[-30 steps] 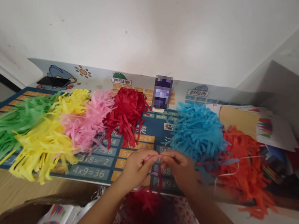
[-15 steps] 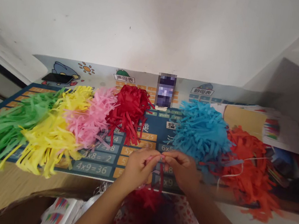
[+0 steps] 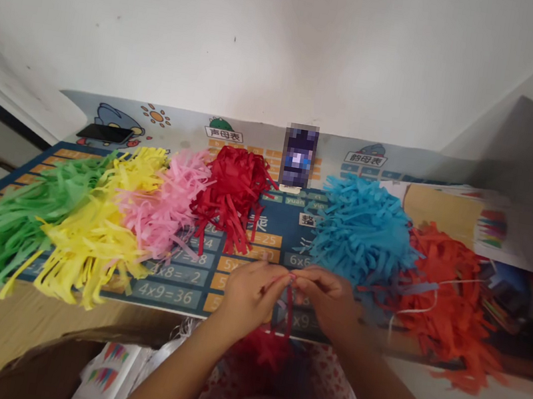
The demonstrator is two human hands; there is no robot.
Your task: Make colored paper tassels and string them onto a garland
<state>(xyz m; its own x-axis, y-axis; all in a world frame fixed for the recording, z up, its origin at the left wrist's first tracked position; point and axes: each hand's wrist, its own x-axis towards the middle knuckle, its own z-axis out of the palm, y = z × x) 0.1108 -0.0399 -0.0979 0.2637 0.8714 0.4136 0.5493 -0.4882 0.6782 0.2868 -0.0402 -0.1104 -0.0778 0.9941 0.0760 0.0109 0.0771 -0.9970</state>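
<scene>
Red strip dangles between left hand and right hand, both pinching its upper end; that grip has barely shifted, so the fingering looks unfinished. Red fringe sits below them. Beyond the left: crimson pompom; beyond the right, crowding closer: blue pompom.

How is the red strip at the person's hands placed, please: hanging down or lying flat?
Hanging down: the red strip drops from where the left hand and right hand meet.
</scene>
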